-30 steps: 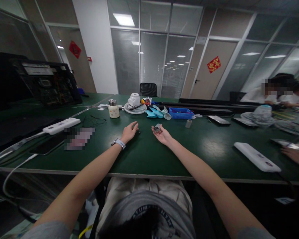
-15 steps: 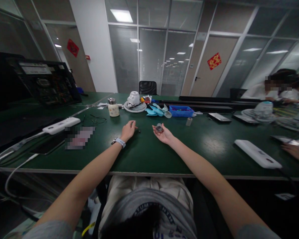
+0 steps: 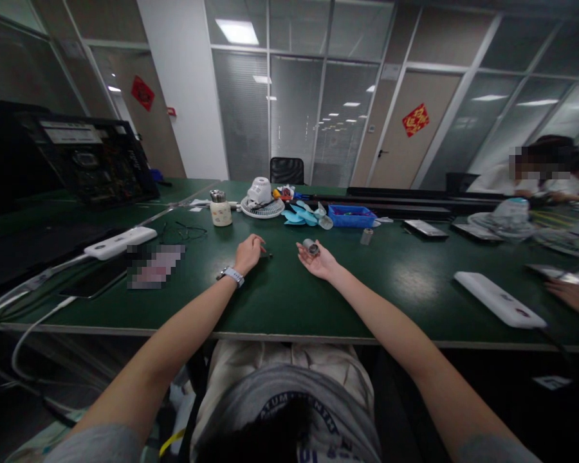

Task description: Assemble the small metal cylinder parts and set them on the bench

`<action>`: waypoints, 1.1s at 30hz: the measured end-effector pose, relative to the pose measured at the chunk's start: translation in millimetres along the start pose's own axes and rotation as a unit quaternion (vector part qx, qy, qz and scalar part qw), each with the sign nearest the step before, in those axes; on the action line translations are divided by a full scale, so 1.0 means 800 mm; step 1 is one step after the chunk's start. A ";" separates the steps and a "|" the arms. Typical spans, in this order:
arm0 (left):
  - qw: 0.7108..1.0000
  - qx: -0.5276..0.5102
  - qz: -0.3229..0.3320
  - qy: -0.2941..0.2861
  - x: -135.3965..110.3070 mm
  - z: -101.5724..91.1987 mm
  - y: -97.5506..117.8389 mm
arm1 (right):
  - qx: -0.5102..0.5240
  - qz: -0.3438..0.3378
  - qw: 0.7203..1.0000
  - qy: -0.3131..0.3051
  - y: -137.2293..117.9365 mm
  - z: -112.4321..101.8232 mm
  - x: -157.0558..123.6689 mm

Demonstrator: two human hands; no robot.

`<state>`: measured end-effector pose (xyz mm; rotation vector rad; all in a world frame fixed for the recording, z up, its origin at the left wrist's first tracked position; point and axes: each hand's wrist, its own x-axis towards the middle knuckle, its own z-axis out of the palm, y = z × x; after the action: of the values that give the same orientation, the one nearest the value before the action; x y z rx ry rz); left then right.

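My right hand (image 3: 321, 262) is turned palm up over the green table, with a small grey metal cylinder (image 3: 311, 247) resting in its fingers. One round end of the cylinder faces me and looks dark inside. To its left, my left hand (image 3: 249, 254), wearing a watch (image 3: 231, 275), is closed with its fingers curled. A small dark piece (image 3: 269, 255) shows just beside its fingertips; whether the hand grips it is unclear. A second, similar metal cylinder (image 3: 366, 236) stands on the table to the right of my right hand.
Behind my hands are a cream jar (image 3: 220, 214), a white fan body (image 3: 259, 191) on its grille, blue fan blades (image 3: 300, 215) and a blue tray (image 3: 351, 216). Power strips (image 3: 120, 243) lie left and right (image 3: 499, 299). Co-workers sit at the right.
The metal cylinder has tipped in my right hand, so more of its side shows now. My left fingers have shifted slightly, and the hand stays in about the same place.
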<state>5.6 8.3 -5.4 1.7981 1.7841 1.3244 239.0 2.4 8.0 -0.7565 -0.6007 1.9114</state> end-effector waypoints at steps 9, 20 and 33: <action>1.000 -0.006 0.007 -0.002 -0.001 0.000 0.001 | -0.002 0.025 1.000 -0.013 -0.002 0.008 -0.012; 1.000 0.010 0.001 -0.011 0.000 0.001 0.002 | -0.412 -0.322 0.850 0.063 0.009 0.005 -0.010; 1.000 0.013 0.008 -0.015 -0.001 0.001 0.001 | -0.631 -0.479 0.609 0.039 -0.004 0.003 -0.025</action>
<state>6.9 7.7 -5.2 1.8395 1.7821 1.2793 246.3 -14.2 16.6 -0.9847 -1.8873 0.1940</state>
